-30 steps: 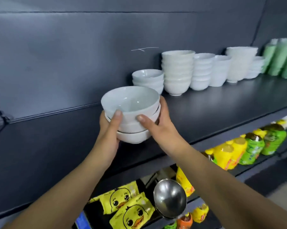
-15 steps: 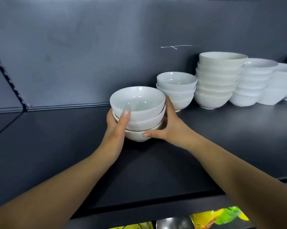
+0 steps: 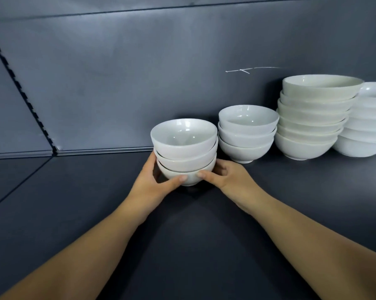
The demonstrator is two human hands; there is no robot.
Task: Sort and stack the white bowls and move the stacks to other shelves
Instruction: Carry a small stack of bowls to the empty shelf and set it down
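A stack of three small white bowls (image 3: 183,150) stands on the dark shelf (image 3: 85,202) near its back wall. My left hand (image 3: 152,182) grips the bottom bowl from the left, thumb across its front. My right hand (image 3: 228,180) holds the same bowl from the right, fingertips on its lower rim. Just to the right stands another stack of three small white bowls (image 3: 247,135), close beside the held stack but apart from it. Further right is a taller stack of larger cream bowls (image 3: 312,118), then more white bowls (image 3: 368,126) cut off by the frame edge.
The dark back panel (image 3: 139,72) rises right behind the bowls. A notched upright strip (image 3: 22,92) runs diagonally at the left, with another shelf section (image 3: 9,169) beyond it. Bare shelf surface stretches left of the held stack and toward me.
My hands carried the three-bowl stack forward and down onto the shelf beside the other small stack. Both hands slid from the upper bowls to the bottom bowl.
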